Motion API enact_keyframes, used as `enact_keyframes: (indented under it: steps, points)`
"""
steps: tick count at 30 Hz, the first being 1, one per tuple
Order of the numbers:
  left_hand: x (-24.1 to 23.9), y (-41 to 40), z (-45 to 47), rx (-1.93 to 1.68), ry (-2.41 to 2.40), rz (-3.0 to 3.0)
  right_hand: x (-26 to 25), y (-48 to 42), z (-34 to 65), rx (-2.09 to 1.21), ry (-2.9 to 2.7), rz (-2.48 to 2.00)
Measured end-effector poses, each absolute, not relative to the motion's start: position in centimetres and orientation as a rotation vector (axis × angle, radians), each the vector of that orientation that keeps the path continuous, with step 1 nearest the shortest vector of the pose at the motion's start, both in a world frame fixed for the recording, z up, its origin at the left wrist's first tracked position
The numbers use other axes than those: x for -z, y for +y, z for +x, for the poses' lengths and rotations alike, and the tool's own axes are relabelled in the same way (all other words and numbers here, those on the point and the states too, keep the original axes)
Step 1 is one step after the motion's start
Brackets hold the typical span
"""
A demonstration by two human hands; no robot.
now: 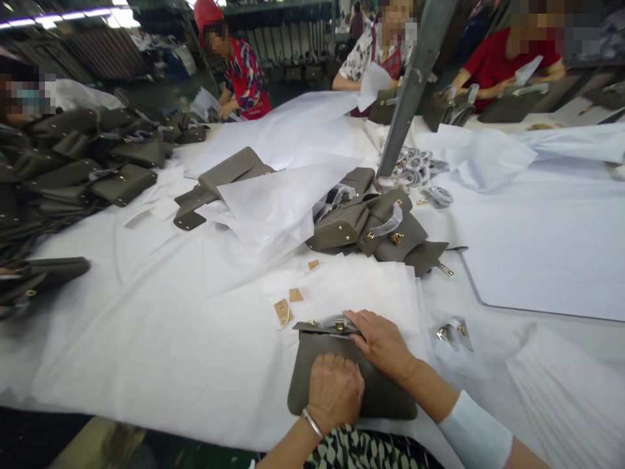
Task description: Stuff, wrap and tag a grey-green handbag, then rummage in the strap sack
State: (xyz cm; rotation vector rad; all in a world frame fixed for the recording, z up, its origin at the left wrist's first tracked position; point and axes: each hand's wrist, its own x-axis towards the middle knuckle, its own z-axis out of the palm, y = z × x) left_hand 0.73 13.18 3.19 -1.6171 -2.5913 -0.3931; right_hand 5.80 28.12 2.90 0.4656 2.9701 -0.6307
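A white-covered desk (146, 339) fills the frame. At lower centre lies an olive-grey leather handbag (342, 384), flat on white tissue paper (371, 286). The left hand (334, 391) rests on the bag's body, fingers clenched into a fist. The right hand (383, 342) lies at the bag's top edge, fingers grasping its gold metal clasp (339, 324). Small tan paper tags (283, 309) lie just left of it.
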Motion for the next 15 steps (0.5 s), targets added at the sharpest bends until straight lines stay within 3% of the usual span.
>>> enact_keyframes:
  steps: [5, 11, 15]
  points:
    - [0.2, 11.8, 1.2, 0.55, -2.478, -1.672, -1.4, 26.3, 5.5, 0.569, 2.78, 0.473]
    - [2.1, 10.4, 1.1, 0.736, -2.407, -1.618, -1.5, 30.8, 3.7, 1.247, 2.694, 0.558]
    - [2.1, 10.3, 1.1, 0.76, -2.351, -1.624, -1.3, 32.9, 0.5, 0.928, 2.691, 0.902]
